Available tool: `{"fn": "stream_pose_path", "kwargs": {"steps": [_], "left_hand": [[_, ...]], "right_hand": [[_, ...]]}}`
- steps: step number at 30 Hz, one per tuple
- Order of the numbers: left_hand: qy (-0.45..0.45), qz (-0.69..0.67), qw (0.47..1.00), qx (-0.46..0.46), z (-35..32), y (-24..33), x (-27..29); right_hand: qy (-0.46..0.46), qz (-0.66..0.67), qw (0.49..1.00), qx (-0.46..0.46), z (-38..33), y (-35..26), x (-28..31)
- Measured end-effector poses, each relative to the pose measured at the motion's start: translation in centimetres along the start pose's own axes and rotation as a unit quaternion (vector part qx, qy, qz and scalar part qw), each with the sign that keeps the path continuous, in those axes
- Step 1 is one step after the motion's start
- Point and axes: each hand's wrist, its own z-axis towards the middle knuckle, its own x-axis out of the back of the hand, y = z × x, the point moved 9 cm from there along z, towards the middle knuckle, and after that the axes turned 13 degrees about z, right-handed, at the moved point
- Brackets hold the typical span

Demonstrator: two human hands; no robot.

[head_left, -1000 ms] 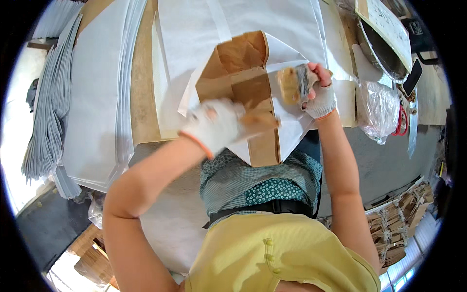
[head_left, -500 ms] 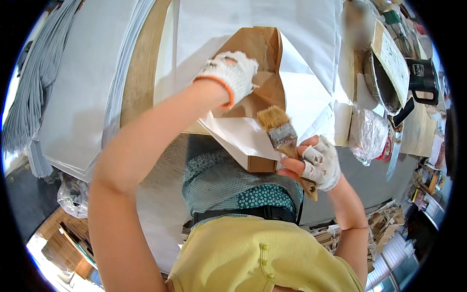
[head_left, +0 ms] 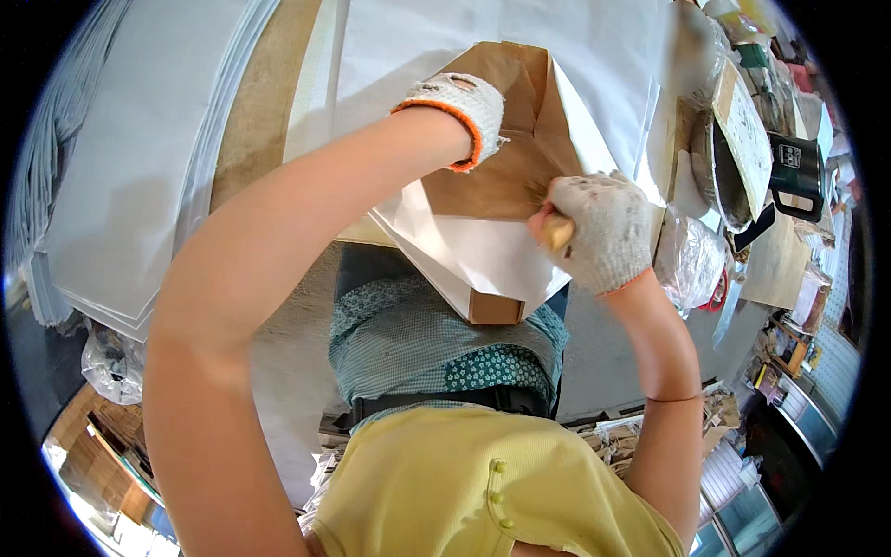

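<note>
A folded paper bag [head_left: 487,181], brown inside and white outside, lies spread in a diamond shape in front of me. My right hand [head_left: 603,227], in a worn white glove, is closed round a paintbrush [head_left: 558,231]. The brush's handle end points up towards me, and its bristles press on the brown paper at the right of the opening, mostly hidden by the hand. At the far left edge of the opening rests my left hand [head_left: 459,111], gloved in white with an orange cuff. Its fingers are hidden beneath it.
White sheets [head_left: 167,139] are stacked at the left, with more white paper [head_left: 501,23] under the bag. On the right stand a metal pot [head_left: 719,167] with a board across it, a black mug [head_left: 796,172] and a clear plastic bag [head_left: 689,260].
My right hand has moved up and forward and turned over, bringing the brush down onto the brown paper. My left hand has shifted slightly forward and right.
</note>
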Motion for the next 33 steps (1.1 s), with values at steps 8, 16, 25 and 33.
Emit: {"fn": "stream_pose_path", "kwargs": {"steps": [8, 16, 25, 33], "left_hand": [[0.02, -0.02, 1.0, -0.001, 1.0, 0.6, 0.4], [0.559, -0.169, 0.812, -0.01, -9.8, -4.2, 1.7], [0.453, -0.111, 0.882, 0.067, -4.5, 1.9, -3.2], [0.417, -0.33, 0.847, -0.006, -8.0, 5.2, -5.5]], "right_hand": [[0.231, 0.767, 0.587, -0.117, -4.2, 9.7, -6.8], [0.21, 0.155, 0.963, 0.064, -1.3, 3.1, -2.2], [0.278, 0.713, 0.643, -0.02, 4.4, 7.3, -5.3], [0.354, 0.665, 0.658, 0.016, 0.2, 5.9, -6.3]]}}
